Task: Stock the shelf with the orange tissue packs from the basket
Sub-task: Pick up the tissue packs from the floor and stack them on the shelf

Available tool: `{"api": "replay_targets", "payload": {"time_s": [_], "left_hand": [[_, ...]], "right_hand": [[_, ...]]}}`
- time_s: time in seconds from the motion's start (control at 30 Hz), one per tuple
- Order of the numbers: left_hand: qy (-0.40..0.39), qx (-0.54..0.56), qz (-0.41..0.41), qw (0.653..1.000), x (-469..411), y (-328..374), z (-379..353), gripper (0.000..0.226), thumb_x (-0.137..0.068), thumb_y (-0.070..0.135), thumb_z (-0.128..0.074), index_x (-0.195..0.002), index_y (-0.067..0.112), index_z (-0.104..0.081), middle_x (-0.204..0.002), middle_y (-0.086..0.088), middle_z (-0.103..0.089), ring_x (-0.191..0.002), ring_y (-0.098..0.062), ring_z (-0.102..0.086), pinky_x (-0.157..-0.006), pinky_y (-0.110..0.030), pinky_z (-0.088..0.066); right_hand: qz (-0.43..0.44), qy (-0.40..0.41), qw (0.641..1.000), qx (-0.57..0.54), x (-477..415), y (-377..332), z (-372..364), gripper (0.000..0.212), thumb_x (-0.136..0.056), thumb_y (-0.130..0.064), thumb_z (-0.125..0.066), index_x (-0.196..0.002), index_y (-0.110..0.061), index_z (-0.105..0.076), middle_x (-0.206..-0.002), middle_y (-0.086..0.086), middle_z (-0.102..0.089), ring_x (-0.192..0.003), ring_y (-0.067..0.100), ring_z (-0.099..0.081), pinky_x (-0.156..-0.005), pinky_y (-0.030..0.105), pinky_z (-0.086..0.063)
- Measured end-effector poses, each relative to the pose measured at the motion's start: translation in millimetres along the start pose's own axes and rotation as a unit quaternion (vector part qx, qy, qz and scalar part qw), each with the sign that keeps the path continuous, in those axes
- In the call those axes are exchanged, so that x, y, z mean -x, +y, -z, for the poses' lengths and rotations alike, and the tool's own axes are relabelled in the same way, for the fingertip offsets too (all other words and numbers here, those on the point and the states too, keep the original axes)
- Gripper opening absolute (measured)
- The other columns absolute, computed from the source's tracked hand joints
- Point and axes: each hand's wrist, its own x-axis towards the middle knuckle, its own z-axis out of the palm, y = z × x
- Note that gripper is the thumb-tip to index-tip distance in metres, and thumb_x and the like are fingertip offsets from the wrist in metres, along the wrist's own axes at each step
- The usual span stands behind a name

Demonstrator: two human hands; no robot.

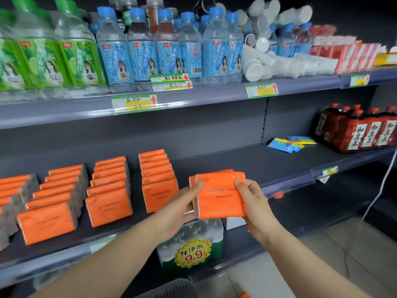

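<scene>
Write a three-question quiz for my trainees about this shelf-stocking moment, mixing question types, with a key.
1. True or false: both the left hand and the right hand hold the orange tissue packs.
2. The held packs are: A) left of, B) right of, C) behind the stocked rows on the shelf.
3. Complete the print on the held packs: "COTTON ___".
Key: 1 true; 2 B; 3 TISSUE.
</scene>
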Motion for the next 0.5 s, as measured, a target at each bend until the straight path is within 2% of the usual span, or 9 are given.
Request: {"api": "replay_targets", "payload": {"time_s": [0.07, 0.17, 0.3, 0.4, 0.5], "left_hand": [[-0.013, -0.02, -0.019, 1.0, -4, -5, -4, 0.052, -0.08, 0.05, -0.059, -0.128, 0.03, -0.053, -0.122, 0.008, -0.068, -0.113, -0.01, -0.064, -0.099, -0.031, -0.047], [0.004, -0.047, -0.03, 0.998, -26, -7, -4, 0.049, -0.084, 0.043, -0.062, -0.13, 0.037, -0.046, -0.125, 0.011, -0.064, -0.111, -0.007, -0.061, -0.095, -0.028, -0.045], [0.033, -0.059, -0.033, 0.997, -56, -6, -2, 0.049, -0.092, 0.031, -0.061, -0.135, 0.034, -0.04, -0.125, 0.011, -0.061, -0.113, -0.007, -0.057, -0.09, -0.024, -0.041], [0.062, -0.043, -0.042, 0.996, -84, -5, 4, 0.051, -0.091, 0.029, -0.062, -0.138, 0.032, -0.041, -0.127, 0.009, -0.061, -0.117, -0.01, -0.057, -0.092, -0.025, -0.038], [0.086, -0.036, -0.049, 0.994, -113, -3, 11, 0.046, -0.092, 0.029, -0.062, -0.135, 0.031, -0.044, -0.127, 0.009, -0.061, -0.118, -0.009, -0.056, -0.095, -0.027, -0.037]], "right_hand": [[0.009, 0.004, 1.0, 0.001, -8, 3, -3, 0.018, -0.097, -0.032, -0.052, -0.106, -0.016, -0.049, -0.104, 0.005, -0.066, -0.084, 0.013, -0.066, -0.063, 0.024, -0.051], [0.021, -0.008, 0.999, 0.045, -30, 6, -7, 0.021, -0.098, -0.035, -0.049, -0.11, -0.018, -0.05, -0.109, 0.002, -0.065, -0.088, 0.011, -0.065, -0.066, 0.021, -0.05], [0.026, -0.028, 0.994, 0.098, -62, 5, -10, 0.024, -0.098, -0.04, -0.046, -0.111, -0.022, -0.056, -0.103, 0.0, -0.068, -0.086, 0.008, -0.066, -0.068, 0.021, -0.048], [0.02, -0.059, 0.99, 0.129, -88, 4, -11, 0.018, -0.099, -0.038, -0.044, -0.106, -0.026, -0.056, -0.103, -0.003, -0.068, -0.086, 0.002, -0.065, -0.066, 0.014, -0.048], [0.015, -0.102, 0.981, 0.166, -114, 3, -13, 0.012, -0.099, -0.032, -0.047, -0.105, -0.031, -0.057, -0.119, 0.001, -0.063, -0.104, 0.008, -0.062, -0.082, 0.02, -0.048]]}}
